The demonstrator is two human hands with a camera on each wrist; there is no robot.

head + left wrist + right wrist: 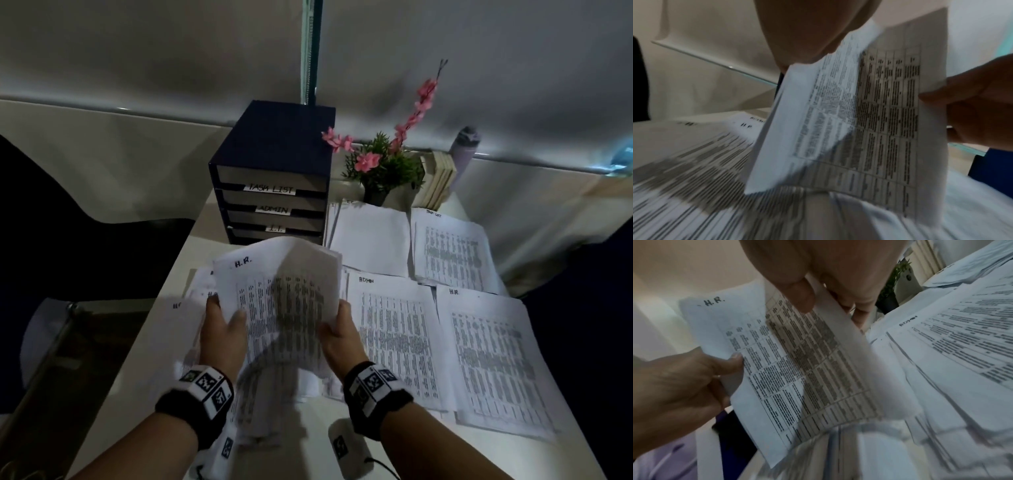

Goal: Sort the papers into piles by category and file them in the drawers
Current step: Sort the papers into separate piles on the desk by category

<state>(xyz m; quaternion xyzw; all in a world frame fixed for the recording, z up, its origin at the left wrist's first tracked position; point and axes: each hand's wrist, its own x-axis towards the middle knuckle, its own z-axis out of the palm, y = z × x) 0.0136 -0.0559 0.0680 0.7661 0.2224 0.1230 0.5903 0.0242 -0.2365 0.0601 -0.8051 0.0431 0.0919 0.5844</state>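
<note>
Both hands hold a stack of printed sheets marked "H.R." (284, 301) lifted off the white table (147, 342). My left hand (224, 322) grips its left edge, thumb on top. My right hand (337, 329) pinches the right edge, which bows upward. In the left wrist view the stack (869, 121) stands on edge with the right hand's fingers (972, 104) on its far side. In the right wrist view the H.R. stack (797, 361) is pinched under my thumb (799, 293). The dark blue drawer unit (274, 178) stands behind, labelled TASK LIST, ADMIN, I.T.
More H.R. sheets (195, 298) lie under the held stack. To the right lie an ADMIN pile (394, 329), an H.R. pile (493, 359), a TASK LIST pile (452, 253) and a blank-topped pile (370, 240). A potted plant with pink flowers (383, 164), books (440, 181) and a bottle (464, 147) stand at the back.
</note>
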